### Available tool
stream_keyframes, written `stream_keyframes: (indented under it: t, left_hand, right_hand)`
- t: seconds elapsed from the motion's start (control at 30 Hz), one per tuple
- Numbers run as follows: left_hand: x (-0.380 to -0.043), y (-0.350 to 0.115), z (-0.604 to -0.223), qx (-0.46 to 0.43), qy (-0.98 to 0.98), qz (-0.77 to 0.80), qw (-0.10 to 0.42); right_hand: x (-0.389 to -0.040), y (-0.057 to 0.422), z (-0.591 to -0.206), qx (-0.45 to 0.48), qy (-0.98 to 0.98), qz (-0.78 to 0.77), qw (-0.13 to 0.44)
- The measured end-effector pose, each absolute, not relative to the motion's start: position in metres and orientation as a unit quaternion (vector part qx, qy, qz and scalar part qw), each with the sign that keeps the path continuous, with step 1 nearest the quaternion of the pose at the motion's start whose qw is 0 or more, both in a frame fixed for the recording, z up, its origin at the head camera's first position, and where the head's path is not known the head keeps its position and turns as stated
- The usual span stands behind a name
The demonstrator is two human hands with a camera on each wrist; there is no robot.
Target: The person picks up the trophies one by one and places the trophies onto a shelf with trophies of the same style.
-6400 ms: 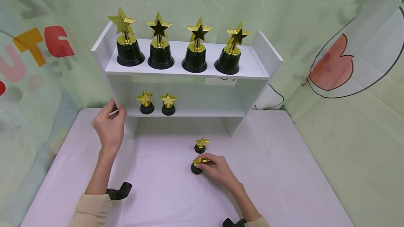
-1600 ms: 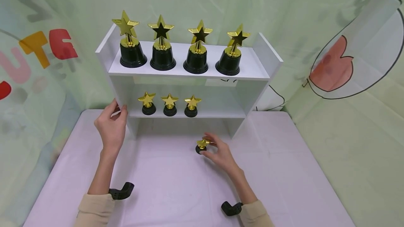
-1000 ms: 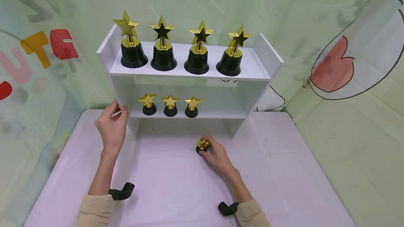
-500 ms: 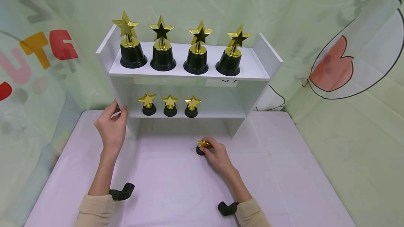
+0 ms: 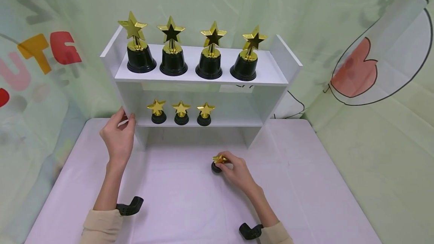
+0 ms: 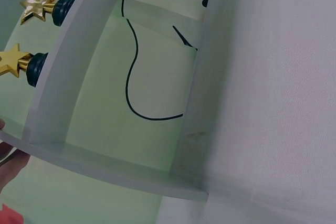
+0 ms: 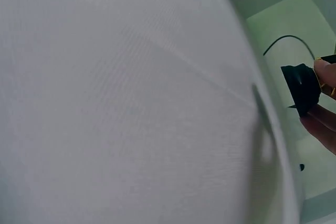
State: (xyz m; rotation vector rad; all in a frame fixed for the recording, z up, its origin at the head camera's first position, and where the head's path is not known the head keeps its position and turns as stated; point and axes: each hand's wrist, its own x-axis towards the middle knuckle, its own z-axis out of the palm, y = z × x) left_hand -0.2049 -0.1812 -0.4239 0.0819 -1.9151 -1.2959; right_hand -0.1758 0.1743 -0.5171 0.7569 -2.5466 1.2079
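Note:
My right hand [image 5: 239,172] pinches a small gold star trophy [image 5: 216,167] between thumb and fingers, in front of the shelf. In the right wrist view its black base [image 7: 302,90] shows clear of the tablecloth, and fingers cover part of the gold star. My left hand [image 5: 118,140] grips the left side panel of the white two-tier shelf [image 5: 203,83], thumb and fingers on either side of the panel. Three small star trophies stand in a row on the middle tier, the rightmost trophy [image 5: 204,115] near its centre.
Several large star trophies, one large trophy [image 5: 209,63] among them, stand on the top tier. A white cloth covers the table [image 5: 183,199]. Behind the shelf's right side a thin black cable [image 5: 298,102] shows. Printed green curtains [image 5: 305,10] enclose the table.
A third small trophy has joined the middle tier since the oldest frame. My right hand has closed on the last small trophy and drawn it slightly nearer. The left hand stays put.

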Motion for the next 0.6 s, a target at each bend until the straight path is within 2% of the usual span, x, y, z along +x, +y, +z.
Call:
stream_keyframes:
  t: [0.33,0.6]
  left_hand:
    - [-0.204,-0.182,-0.422,0.031,-0.752,-0.518,0.406]
    - [-0.206,-0.181,-0.424,0.032,-0.751,-0.518,0.408]
  right_hand:
    - [-0.150,0.177,-0.479,0.282,-0.860,0.407,0.121]
    - [-0.151,0.177,-0.440,0.351,-0.840,0.379,0.165]
